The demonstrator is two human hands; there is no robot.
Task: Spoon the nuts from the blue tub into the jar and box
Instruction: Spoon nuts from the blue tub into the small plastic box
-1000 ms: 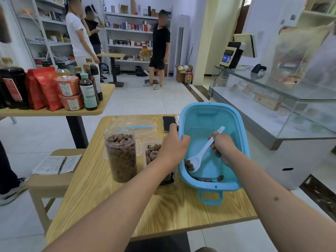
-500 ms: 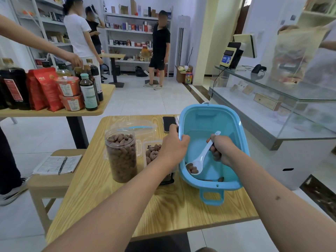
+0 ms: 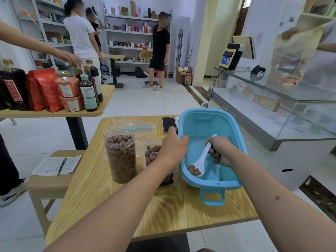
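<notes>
The blue tub (image 3: 209, 124) stands tilted toward me on the right of the wooden table (image 3: 163, 206). My left hand (image 3: 172, 145) grips its left rim. My right hand (image 3: 221, 150) holds the white spoon (image 3: 201, 160) inside the tub, its bowl low at the near left corner with a few brown nuts (image 3: 193, 170) in it. The clear jar (image 3: 121, 155), filled with nuts to near its top, stands to the left. The clear box (image 3: 151, 153) with nuts lies between jar and tub, partly hidden by my left arm.
A black phone (image 3: 169, 124) and a clear lid (image 3: 136, 127) lie at the table's far side. A stool with a notebook (image 3: 57, 165) stands at left, beside a table of bottles and red packets (image 3: 45, 88). A glass counter (image 3: 272, 106) runs along the right. Several people stand behind.
The spoon's bowl has slid down toward the tub's near left corner and gathered nuts. Another person's arm has reached in over the bottles at left.
</notes>
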